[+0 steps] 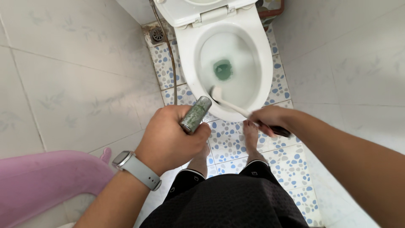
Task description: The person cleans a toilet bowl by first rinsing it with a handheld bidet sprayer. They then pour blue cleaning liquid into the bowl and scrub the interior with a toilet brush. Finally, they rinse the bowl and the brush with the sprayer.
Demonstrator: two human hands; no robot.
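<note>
I am standing barefoot before a white ceramic toilet bowl [190, 63] at twelve o'clock. My right hand [270, 120] is clamping the dark handle of a white long-handled toilet brush [230, 103], its head resting inside the front rim. My left hand [171, 139] is gripping a grey metal bidet sprayer head [195, 115], pointing toward the bowl. Spray could splash back onto my bare feet [250, 139] or make the blue-pebbled floor tiles [291, 164] slippery. Blur is hiding my right fingers; the sprayer hose [168, 46] is partly cut off.
</note>
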